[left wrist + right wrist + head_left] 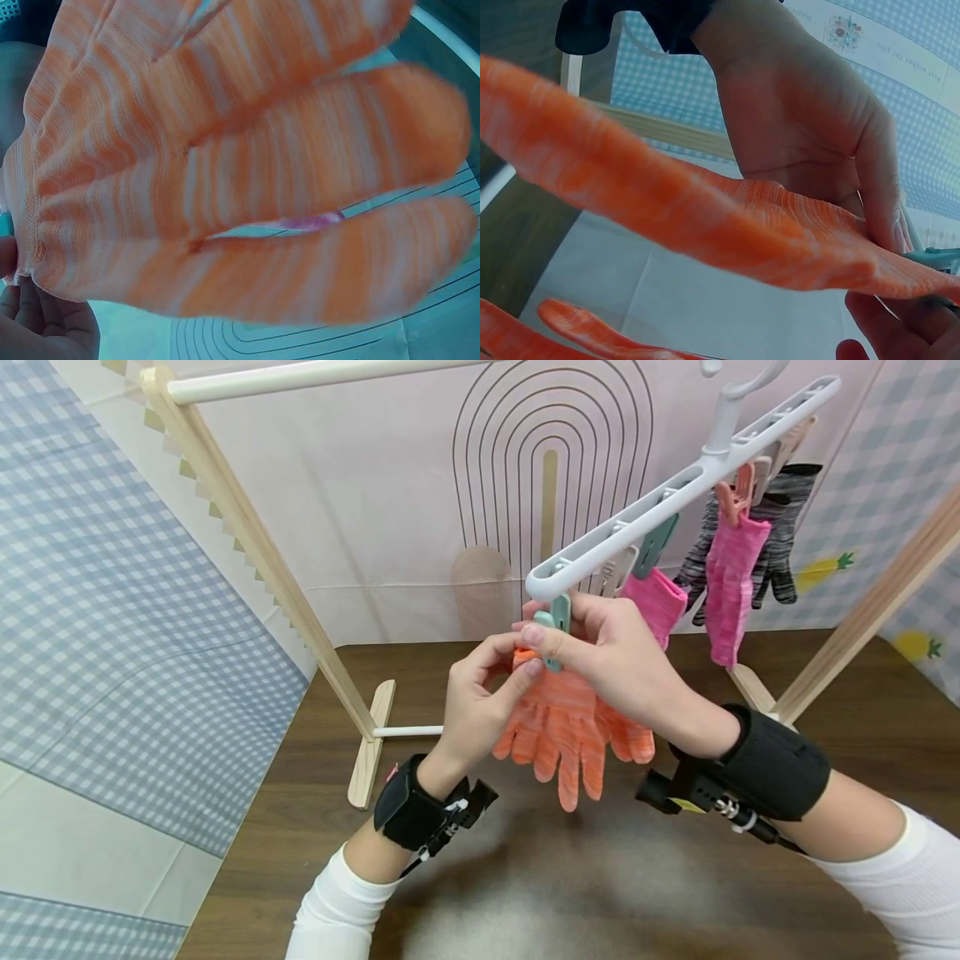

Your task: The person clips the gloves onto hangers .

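Observation:
Below the left end of the white clip hanger (675,489) hangs an orange striped knit glove (566,718), fingers down. My left hand (483,693) pinches its cuff between thumb and fingers. The right hand (618,647) holds a teal clothespin (553,627) at the cuff, thumb on its near side. Whether the pin has closed on the knit is hard to tell. More orange glove fingers (633,739) show to the right, partly behind. The glove (247,150) fills much of the left wrist view. In the right wrist view the left hand (802,112) is above the glove (705,214).
Along the hanger, a pink sock (735,585) hangs from a coral clothespin (735,493), and another pink knit piece (656,602) from a teal pin (655,545). Dark grey gloves (787,527) hang farther right. A wooden rack post (255,552) stands left, another (870,610) right.

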Action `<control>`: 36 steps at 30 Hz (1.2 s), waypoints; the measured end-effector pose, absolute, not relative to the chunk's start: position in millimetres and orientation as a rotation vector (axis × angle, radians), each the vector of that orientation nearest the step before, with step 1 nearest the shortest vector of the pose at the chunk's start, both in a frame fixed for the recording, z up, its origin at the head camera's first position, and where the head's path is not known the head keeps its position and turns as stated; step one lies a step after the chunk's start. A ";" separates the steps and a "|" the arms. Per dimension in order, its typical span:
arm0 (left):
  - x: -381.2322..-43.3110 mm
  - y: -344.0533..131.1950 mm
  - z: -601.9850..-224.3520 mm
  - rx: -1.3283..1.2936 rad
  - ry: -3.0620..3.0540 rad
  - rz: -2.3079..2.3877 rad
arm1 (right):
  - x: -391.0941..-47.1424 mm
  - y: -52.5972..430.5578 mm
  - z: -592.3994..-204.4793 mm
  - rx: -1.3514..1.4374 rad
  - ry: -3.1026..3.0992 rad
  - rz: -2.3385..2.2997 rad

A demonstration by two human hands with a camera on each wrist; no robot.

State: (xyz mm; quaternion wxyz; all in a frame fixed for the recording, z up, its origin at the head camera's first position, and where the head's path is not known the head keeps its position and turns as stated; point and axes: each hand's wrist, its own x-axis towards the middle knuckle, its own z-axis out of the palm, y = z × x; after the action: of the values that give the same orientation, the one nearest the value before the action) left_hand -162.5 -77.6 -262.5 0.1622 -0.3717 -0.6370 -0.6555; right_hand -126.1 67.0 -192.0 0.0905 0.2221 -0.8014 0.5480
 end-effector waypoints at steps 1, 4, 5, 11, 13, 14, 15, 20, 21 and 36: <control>-163.0 -77.3 -263.2 -1.064 -1.820 -1.870 | -126.4 67.3 -192.5 0.661 -2.383 1.625; -164.2 -76.7 -265.3 -1.073 -1.826 -1.867 | -127.4 68.0 -193.9 0.661 -2.388 1.624; -164.7 -76.6 -266.1 -1.075 -1.829 -1.866 | -127.8 68.3 -194.5 0.659 -2.390 1.625; -165.4 -78.2 -266.4 -1.088 -1.866 -1.878 | -128.6 68.2 -195.5 0.632 -2.398 1.642; -165.2 -78.9 -266.3 -1.093 -1.880 -1.880 | -128.7 68.2 -195.9 0.622 -2.397 1.650; -165.1 -79.3 -266.3 -1.095 -1.886 -1.881 | -128.8 68.3 -196.1 0.617 -2.398 1.655; -165.1 -79.8 -266.6 -1.099 -1.894 -1.880 | -128.8 68.4 -196.3 0.610 -2.399 1.657; -165.8 -81.5 -268.6 -1.105 -1.933 -1.869 | -128.8 69.4 -198.2 0.577 -2.416 1.658; -166.0 -81.8 -268.8 -1.101 -1.942 -1.867 | -128.6 69.7 -198.8 0.574 -2.424 1.658; -167.6 -85.1 -279.2 -1.116 -1.993 -1.851 | -128.1 80.2 -218.8 0.602 -2.482 1.533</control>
State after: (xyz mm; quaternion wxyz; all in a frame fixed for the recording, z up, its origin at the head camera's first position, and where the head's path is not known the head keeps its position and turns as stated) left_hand -167.6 -85.1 -279.2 0.1004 -0.3777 -0.6745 -0.6263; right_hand -128.1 80.2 -218.8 0.0814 0.2014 -0.8304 0.5131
